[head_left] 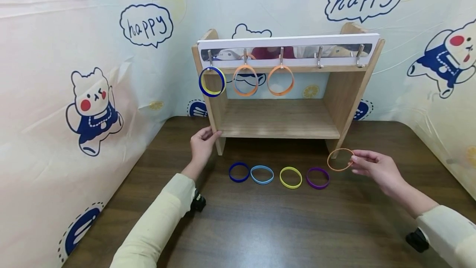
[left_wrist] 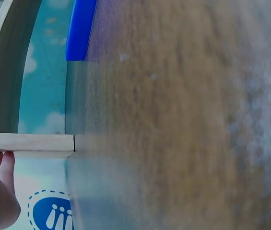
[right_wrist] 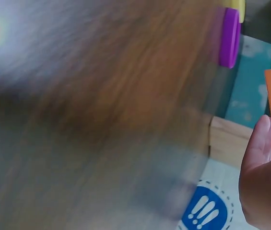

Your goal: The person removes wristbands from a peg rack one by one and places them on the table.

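My right hand [head_left: 377, 168] pinches an orange silicone wristband [head_left: 341, 160] by its right edge, in front of the shelf's right leg. In the right wrist view the same band stands edge-on between thumb and fingers. The left hand [head_left: 203, 146] holds the lower front edge of the left side panel [head_left: 213, 115] of a wooden shelf, fingers against its outer face. On the table lie a dark blue wristband [head_left: 239, 172], a light blue wristband [head_left: 262, 175], a yellow wristband [head_left: 291, 178] and a purple wristband [head_left: 317, 178], in a row.
Along the shelf's top runs a white-framed mirrored rail [head_left: 256, 42] with several metal hooks [head_left: 320, 57]. Dark blue and yellow bands [head_left: 212, 82] hang at the left hook. Orange bands [head_left: 281, 80] hang from the second and third. A printed cloth [head_left: 111, 53] surrounds the brown table [head_left: 260, 226].
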The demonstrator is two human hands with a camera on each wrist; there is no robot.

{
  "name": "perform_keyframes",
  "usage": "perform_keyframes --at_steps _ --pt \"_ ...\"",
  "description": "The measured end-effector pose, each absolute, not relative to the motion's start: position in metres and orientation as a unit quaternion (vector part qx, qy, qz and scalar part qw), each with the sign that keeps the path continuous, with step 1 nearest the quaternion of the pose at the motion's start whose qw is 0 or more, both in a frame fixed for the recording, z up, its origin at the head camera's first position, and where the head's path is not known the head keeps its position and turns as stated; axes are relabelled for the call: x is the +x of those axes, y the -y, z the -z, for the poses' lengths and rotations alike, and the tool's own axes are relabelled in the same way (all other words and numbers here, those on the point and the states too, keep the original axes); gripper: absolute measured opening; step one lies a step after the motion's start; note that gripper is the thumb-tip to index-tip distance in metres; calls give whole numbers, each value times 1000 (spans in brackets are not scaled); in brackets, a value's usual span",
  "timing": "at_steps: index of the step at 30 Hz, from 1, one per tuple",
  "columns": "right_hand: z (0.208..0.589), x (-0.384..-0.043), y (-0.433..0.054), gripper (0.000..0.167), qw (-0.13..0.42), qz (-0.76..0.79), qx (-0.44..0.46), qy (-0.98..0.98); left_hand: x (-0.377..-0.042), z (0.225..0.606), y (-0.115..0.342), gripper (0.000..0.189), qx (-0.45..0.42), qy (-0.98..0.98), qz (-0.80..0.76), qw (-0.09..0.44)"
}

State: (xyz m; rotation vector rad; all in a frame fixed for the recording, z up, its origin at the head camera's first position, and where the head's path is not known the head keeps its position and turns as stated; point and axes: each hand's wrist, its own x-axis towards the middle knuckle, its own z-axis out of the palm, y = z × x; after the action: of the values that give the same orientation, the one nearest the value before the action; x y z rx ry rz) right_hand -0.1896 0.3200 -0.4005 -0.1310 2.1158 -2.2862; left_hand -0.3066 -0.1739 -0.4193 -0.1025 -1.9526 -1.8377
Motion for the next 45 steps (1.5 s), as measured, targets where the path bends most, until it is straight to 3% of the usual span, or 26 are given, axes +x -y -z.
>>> perform_keyframes --at_steps 23,31,45 --pt "422 -184 -351 16 90 688 -7 -720 -306 420 175 38 -41 711 663 231" --pt "426 -182 -352 50 123 644 13 -755 -307 420 175 37 -38 713 662 227" --pt "434 -178 -354 48 153 637 18 -755 -306 420 175 40 -30 719 658 222"
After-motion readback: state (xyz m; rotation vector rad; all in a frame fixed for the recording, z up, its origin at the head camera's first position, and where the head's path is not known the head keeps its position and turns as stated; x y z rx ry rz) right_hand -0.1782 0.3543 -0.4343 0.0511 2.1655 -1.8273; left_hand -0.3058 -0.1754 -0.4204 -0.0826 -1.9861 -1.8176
